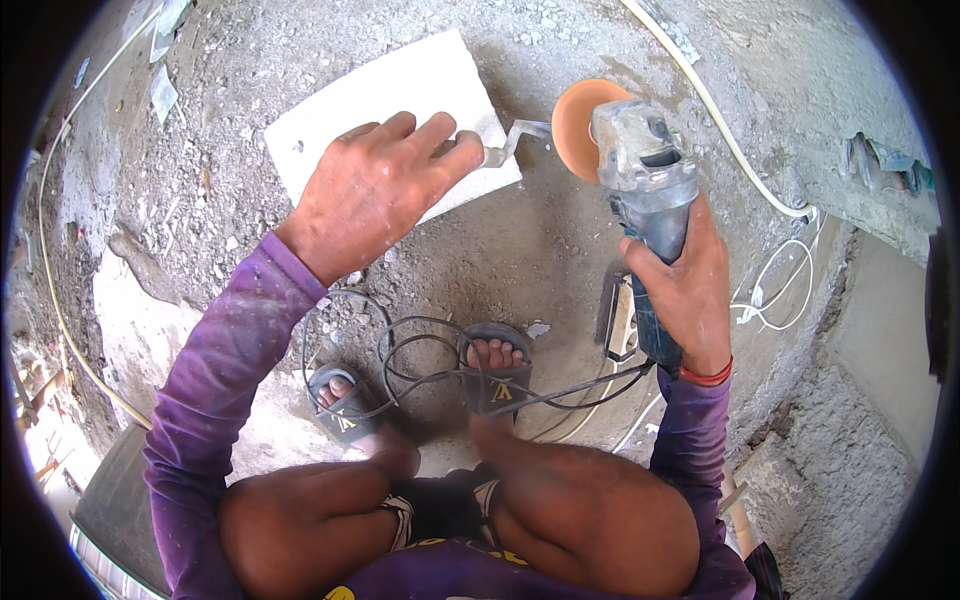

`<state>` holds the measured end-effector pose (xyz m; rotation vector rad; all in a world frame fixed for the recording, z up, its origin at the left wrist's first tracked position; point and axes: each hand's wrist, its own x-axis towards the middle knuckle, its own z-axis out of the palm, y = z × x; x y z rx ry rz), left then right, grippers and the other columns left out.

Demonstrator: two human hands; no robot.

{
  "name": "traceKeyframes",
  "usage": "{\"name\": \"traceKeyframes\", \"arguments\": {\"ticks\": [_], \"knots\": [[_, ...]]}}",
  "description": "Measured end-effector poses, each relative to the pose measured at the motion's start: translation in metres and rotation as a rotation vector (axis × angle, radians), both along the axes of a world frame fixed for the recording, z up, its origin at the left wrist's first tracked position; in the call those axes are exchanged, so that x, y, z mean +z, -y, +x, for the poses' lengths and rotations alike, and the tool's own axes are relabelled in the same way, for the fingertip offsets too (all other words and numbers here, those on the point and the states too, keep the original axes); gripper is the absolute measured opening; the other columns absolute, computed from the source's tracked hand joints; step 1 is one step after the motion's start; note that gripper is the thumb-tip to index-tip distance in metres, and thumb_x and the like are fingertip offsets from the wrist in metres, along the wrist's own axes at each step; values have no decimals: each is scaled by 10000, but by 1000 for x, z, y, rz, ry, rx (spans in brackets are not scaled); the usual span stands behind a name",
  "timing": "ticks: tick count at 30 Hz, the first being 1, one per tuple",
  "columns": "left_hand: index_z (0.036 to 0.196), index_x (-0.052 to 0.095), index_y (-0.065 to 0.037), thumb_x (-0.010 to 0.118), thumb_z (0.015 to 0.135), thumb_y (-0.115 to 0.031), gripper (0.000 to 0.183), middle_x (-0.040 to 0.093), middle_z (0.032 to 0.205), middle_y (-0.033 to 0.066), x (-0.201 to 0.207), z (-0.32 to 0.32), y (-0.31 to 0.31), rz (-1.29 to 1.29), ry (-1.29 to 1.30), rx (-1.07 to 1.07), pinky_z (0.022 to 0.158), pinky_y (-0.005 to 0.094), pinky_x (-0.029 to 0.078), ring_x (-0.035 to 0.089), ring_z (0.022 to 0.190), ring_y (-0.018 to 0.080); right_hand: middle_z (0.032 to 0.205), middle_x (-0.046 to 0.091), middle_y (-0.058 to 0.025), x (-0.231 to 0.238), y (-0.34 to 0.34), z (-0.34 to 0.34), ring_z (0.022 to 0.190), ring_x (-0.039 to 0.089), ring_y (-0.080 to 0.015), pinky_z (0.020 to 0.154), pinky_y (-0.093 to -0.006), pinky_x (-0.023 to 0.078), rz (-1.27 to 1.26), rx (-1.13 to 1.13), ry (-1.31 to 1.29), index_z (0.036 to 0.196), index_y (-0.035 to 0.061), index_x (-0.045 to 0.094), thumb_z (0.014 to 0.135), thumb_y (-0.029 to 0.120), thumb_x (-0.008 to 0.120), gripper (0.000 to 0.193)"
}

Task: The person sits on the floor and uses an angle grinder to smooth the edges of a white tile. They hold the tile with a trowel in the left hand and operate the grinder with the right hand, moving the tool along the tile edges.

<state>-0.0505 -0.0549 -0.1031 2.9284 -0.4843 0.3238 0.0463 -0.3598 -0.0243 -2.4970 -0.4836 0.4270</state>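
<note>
In my right hand (688,290) is an angle grinder (648,165), its dusty grey head pointing away from me and my fingers wrapped round its dark body. An orange-brown disc (580,130) is fitted at the head's left side. My left hand (385,185) is closed on a cranked metal rod (510,142), whose flattened far end reaches the disc's left edge; whether they touch I cannot tell. The part of the rod inside my fingers is hidden. Beneath my left hand lies a white flat slab (400,85) on the rough ground.
A black cord (430,378) loops around my sandalled feet (495,365) and runs to the grinder's rear. Beside the grinder's body lies a socket strip (622,318). Pale cables (715,100) cross the gritty ground. A concrete wall edge (880,330) rises at right.
</note>
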Motion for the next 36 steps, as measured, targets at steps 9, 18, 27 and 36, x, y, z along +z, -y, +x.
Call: {"name": "traceKeyframes", "arguments": {"ticks": [9,18,27,36], "knots": [[1306,666,-125,710,909,-59,405,630,1096,8,-6,-6,-5,48,0,31,701,328,637,681,895,173,1096,762,-301,0,1,-2,990,774,-490,885,-492,588,29,-16,-21,1341,-59,597,857,157,822,576],[1287,650,-112,743,992,-151,312,652,1041,59,-6,-9,-8,-183,-106,169,766,392,639,723,873,227,1132,775,-260,-8,17,-1,996,782,-410,919,-454,587,43,-63,-34,1420,-44,598,863,133,807,621],[1264,713,7,779,1056,-256,342,780,1046,189,-11,-18,-26,-882,-351,265,866,407,592,758,957,299,1151,777,-240,-5,19,-3,1009,777,-310,915,-418,586,97,-175,6,1441,-53,596,864,145,803,645],[1261,727,20,724,1092,-318,378,773,1066,166,-14,-12,-34,-889,-515,207,903,409,575,725,963,262,1125,766,-236,-1,12,-3,989,768,-332,908,-429,580,77,-96,116,1398,-49,608,863,140,799,599]]}}
